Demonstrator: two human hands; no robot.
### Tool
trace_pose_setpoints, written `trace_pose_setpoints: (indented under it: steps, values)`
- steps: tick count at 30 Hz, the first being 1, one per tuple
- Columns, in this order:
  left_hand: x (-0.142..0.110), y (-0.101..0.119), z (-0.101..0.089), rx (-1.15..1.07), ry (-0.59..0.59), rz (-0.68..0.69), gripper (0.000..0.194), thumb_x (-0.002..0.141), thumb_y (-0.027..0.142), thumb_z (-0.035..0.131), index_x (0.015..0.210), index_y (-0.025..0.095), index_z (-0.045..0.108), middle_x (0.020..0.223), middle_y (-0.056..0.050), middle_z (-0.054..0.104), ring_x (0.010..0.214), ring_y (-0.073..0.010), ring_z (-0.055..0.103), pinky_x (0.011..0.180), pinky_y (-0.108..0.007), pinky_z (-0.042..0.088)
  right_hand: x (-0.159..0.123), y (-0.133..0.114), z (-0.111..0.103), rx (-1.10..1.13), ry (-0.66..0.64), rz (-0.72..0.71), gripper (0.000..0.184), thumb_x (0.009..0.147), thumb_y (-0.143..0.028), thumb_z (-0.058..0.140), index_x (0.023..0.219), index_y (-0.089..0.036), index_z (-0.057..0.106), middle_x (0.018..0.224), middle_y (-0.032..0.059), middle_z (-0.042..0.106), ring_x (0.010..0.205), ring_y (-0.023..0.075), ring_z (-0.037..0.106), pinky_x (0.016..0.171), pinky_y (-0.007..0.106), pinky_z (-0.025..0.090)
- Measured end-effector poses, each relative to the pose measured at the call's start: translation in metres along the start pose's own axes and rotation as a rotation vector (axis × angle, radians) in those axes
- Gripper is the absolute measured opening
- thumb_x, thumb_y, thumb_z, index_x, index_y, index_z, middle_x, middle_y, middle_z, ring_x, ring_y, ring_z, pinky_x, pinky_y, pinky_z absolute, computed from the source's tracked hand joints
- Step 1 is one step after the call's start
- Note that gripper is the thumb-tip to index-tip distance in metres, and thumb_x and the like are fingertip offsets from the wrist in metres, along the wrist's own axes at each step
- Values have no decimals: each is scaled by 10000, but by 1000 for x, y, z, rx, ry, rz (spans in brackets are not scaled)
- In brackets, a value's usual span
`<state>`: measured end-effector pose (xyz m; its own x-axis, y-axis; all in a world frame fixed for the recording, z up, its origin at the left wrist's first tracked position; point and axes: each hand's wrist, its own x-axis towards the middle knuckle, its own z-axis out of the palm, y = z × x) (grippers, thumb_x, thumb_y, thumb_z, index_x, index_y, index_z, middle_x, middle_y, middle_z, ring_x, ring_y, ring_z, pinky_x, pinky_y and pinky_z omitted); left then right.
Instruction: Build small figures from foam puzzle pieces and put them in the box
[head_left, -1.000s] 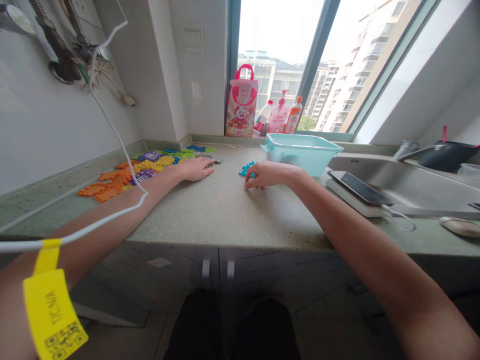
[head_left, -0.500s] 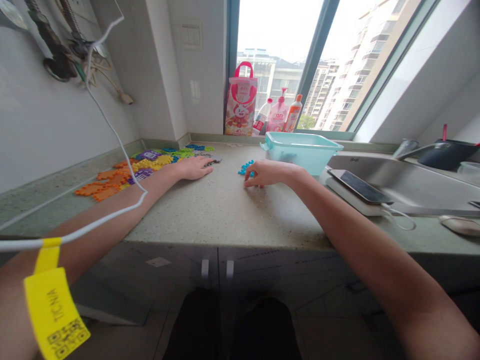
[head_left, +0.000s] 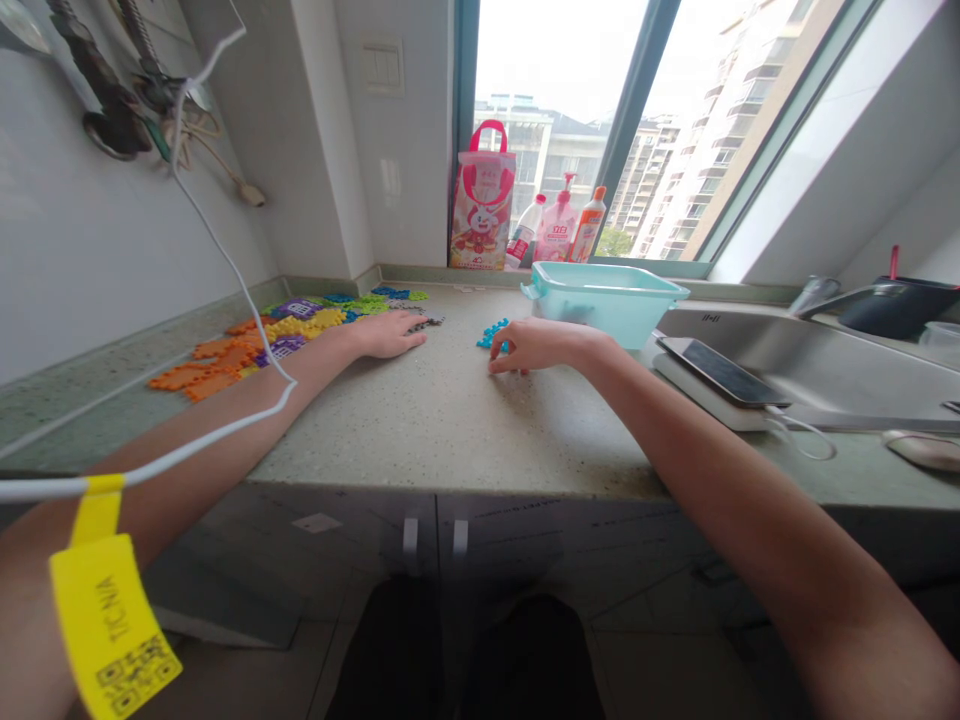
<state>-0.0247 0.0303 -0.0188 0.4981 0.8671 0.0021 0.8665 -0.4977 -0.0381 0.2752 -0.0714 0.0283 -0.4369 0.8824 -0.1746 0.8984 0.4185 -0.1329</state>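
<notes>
My left hand point(head_left: 391, 335) lies palm down on the counter with its fingers stretched out, over the near side of some dark and grey interlocking plastic pieces point(head_left: 429, 322). Past its wrist spreads a pile of interlocking toy pieces in orange point(head_left: 219, 365), yellow point(head_left: 319, 322), purple point(head_left: 300, 308), green point(head_left: 371, 303) and blue point(head_left: 390, 292). My right hand point(head_left: 529, 345) rests with bent fingers, tips down on the counter and somewhat apart. Nothing shows between them. Just behind its fingers sit light blue pieces point(head_left: 491, 334), partly hidden by the hand.
A light turquoise plastic tub point(head_left: 630, 310) stands behind my right wrist. Right of it are a phone point(head_left: 720, 370) on a white box, a steel sink point(head_left: 750, 345) and a mouse point(head_left: 926, 450). A white cable point(head_left: 247, 415) with a yellow tag point(head_left: 105, 620) crosses my left forearm.
</notes>
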Motion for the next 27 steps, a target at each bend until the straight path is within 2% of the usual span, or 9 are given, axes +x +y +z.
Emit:
trace_pose_setpoints:
  steps: [7, 18, 27]
  values:
    - [-1, 0, 0, 0, 4, -10, 782, 1072, 618, 307, 1737, 212, 379, 1793, -112, 381, 1654, -272, 360, 1343, -388, 263, 0, -1, -1, -4, -2, -5, 353, 994, -441, 755, 1244, -201, 819, 914, 64, 840, 759, 188, 775, 751, 279, 537]
    - [0, -2, 0, -11, 0, 5, 821, 1059, 633, 311, 1739, 178, 381, 1791, -133, 380, 1645, -301, 372, 1334, -409, 286, 0, -3, 0, -35, 6, -22, 360, 1011, -440, 713, 1254, -194, 814, 881, 65, 833, 772, 194, 774, 739, 284, 535]
    - [2, -6, 3, -28, 17, 10, 829, 1049, 669, 319, 1740, 215, 384, 1792, -108, 386, 1642, -297, 378, 1338, -418, 289, 1, -2, 1, -29, 12, -28, 352, 1008, -442, 713, 1238, -197, 816, 888, 62, 831, 747, 187, 765, 727, 282, 526]
